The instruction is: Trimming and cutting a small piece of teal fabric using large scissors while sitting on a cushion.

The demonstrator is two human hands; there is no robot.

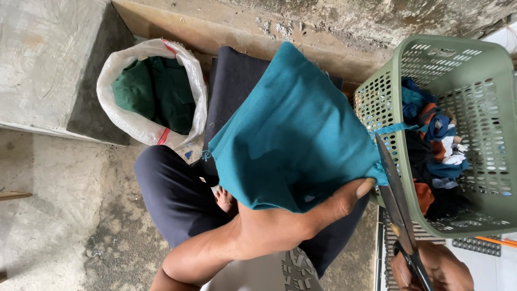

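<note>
One rough concrete floor [64, 215]

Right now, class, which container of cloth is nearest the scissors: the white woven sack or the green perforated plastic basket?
The green perforated plastic basket: the scissors lie against its rim, while the white woven sack stands far across.

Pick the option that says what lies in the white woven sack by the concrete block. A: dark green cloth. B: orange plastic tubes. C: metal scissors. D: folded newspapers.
A: the white woven sack stands open beside the grey concrete block, and folds of dark green cloth fill its mouth.
</note>
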